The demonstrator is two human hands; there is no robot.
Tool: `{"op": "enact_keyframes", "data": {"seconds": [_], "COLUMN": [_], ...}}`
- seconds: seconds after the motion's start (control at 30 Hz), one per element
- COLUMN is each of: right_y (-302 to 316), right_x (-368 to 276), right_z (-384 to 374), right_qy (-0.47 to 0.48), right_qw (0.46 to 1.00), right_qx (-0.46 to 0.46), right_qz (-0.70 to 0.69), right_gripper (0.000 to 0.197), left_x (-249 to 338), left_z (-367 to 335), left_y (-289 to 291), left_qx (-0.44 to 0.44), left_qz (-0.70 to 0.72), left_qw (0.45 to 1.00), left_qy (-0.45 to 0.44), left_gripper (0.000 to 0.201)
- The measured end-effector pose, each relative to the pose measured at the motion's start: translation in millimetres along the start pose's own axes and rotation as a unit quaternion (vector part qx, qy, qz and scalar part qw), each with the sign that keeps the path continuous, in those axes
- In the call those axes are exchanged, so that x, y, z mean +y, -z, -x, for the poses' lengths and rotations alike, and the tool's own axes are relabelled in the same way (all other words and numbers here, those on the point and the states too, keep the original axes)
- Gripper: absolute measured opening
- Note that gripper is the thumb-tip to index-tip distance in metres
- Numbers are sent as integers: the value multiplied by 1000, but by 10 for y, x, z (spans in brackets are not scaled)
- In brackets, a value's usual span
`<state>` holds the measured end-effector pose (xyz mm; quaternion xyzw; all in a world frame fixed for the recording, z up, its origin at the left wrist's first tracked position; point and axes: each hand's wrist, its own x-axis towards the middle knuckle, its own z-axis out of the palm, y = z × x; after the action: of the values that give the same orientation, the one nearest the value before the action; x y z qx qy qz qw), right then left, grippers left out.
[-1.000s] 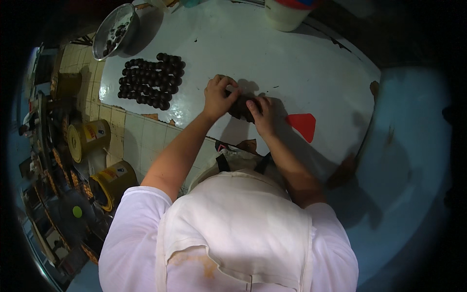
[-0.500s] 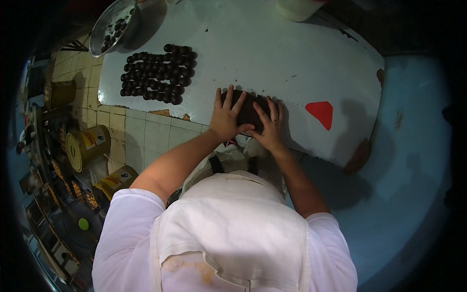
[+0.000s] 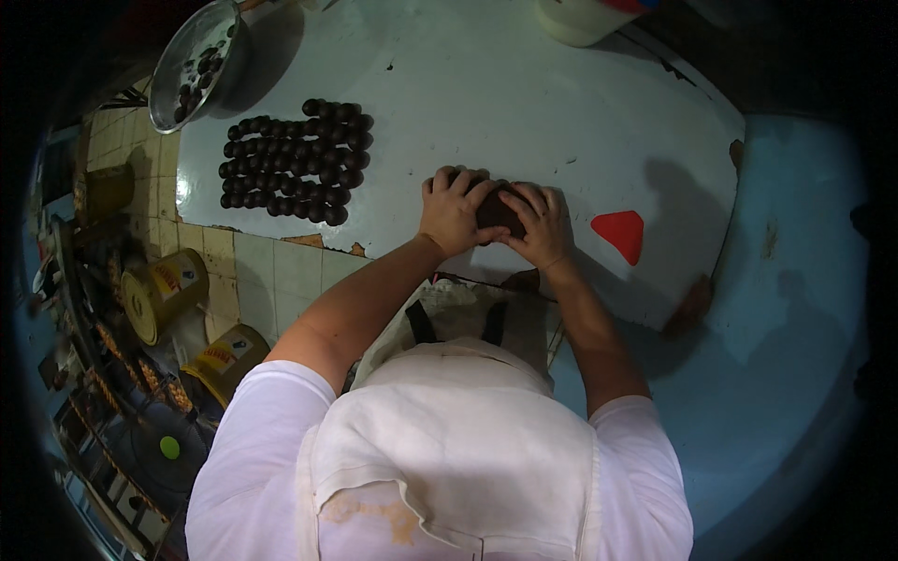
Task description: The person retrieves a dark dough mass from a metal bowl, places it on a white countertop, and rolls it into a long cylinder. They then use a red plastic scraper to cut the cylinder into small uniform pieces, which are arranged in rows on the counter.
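Observation:
A lump of dark brown dough (image 3: 496,213) lies near the front edge of the pale table, between my two hands. My left hand (image 3: 453,213) grips its left side, with fingers curled over the top and far edge. On the other side, my right hand (image 3: 540,226) wraps round the lump, its fingers bent over it. Both thumbs come close together at the near side. Several rows of small dark balls (image 3: 297,154) sit on the table to the left. A red, rounded-triangle scraper (image 3: 621,236) lies flat to the right of my right hand.
A metal bowl (image 3: 234,56) with dark balls and white powder stands at the far left. At the far edge is a white tub (image 3: 572,23). Yellow buckets (image 3: 168,290) stand on the tiled floor at left. The table's front edge (image 3: 360,251) is chipped.
My fingers, spread flatter over the dough before, are now curled round it. The lump looks narrower and more bunched up. The whole view has shifted slightly.

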<state>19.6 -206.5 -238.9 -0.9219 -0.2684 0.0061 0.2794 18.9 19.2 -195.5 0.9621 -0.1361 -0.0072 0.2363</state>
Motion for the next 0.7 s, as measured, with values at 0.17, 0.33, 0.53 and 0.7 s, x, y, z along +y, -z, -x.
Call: {"op": "enact_keyframes", "data": {"seconds": [0.17,0.33,0.53,0.7], "right_y": [105,178,108,142], "right_x": [144,193,288,290], "right_z": [-289,-523,-642,-723], "right_qy": [-16,-70,-96,-101], "right_qw": [999,993,988,989], "right_qx": [-39,-98,-104,-96], "right_qz": [11,16,64,49], "right_gripper": [73,67,66,67], "left_x": [-143,-276,-315,-303], "left_z": [-323,-575,-720,-798], "left_y": [-24,-82,-108,-119], "left_qx": [-25,-53,-50,-51], "left_qz": [-12,-10,-11,-37], "left_qw": [1000,999,998,997], "left_qy": [2,8,22,53], "left_gripper": [78,79,77,73]}}
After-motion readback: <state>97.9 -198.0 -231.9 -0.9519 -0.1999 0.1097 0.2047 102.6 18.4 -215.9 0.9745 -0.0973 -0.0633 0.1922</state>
